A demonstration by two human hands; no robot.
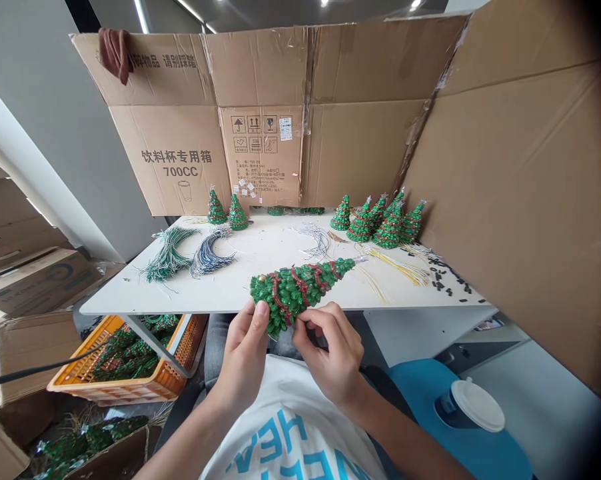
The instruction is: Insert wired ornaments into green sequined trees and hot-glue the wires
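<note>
A small beaded Christmas tree (295, 290), green with a red garland wound round it, lies tilted on its side above my lap, its tip toward the upper right. My left hand (248, 340) grips it by the base, thumb pressed on the near edge. At its lower side my right hand (330, 343) pinches with thumb and forefinger; whatever is between those fingertips is too small to make out. On the white table (220, 290) beyond lie a bundle of green wires (170, 253) and a bundle of dark blue wires (213, 253).
Several finished-looking trees (390, 223) stand at the table's back right, two more at back left. Yellow wires (400, 267) and small black pieces (443, 280) lie at right. Cardboard walls (365, 153) enclose the table. An orange crate (115, 393) and a blue stool with a lidded cup (475, 407) flank me.
</note>
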